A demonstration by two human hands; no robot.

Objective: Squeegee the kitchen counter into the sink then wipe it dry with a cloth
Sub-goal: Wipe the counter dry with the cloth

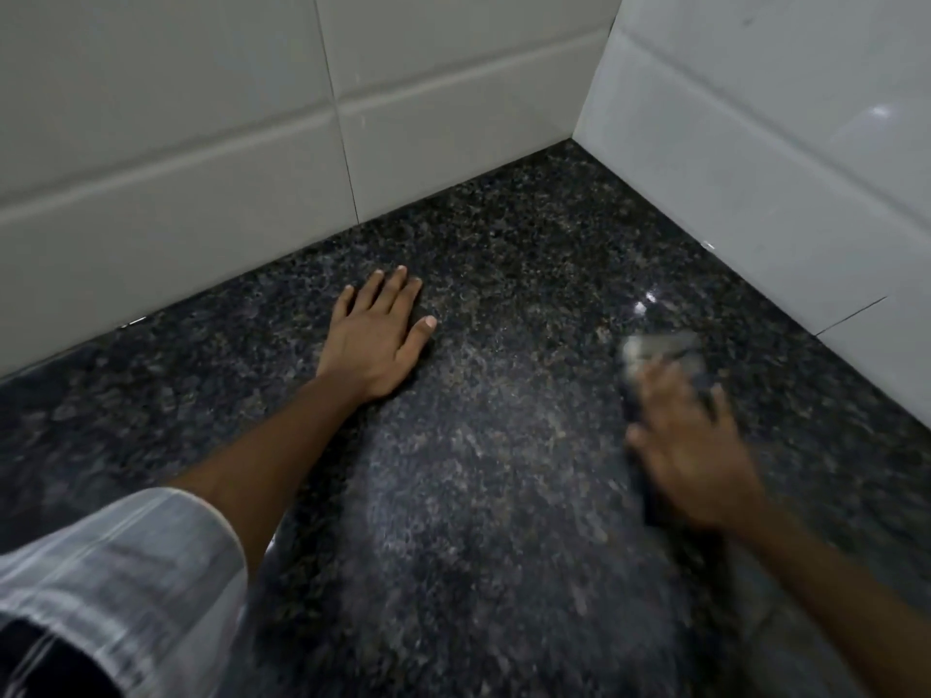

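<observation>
Drying step judged under way; left hand [375, 340] was laid flat, fingers spread, on the counter [504, 496] at frame centre; a blurred cloth [660, 352] was pressed under the right hand [690, 445], fingers seemingly extended, at right; corner strokes judged next; sink not seen.

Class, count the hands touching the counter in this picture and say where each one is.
2. The left hand lies flat on the counter near the back wall. The right hand, blurred, presses a cloth near the right wall.
</observation>
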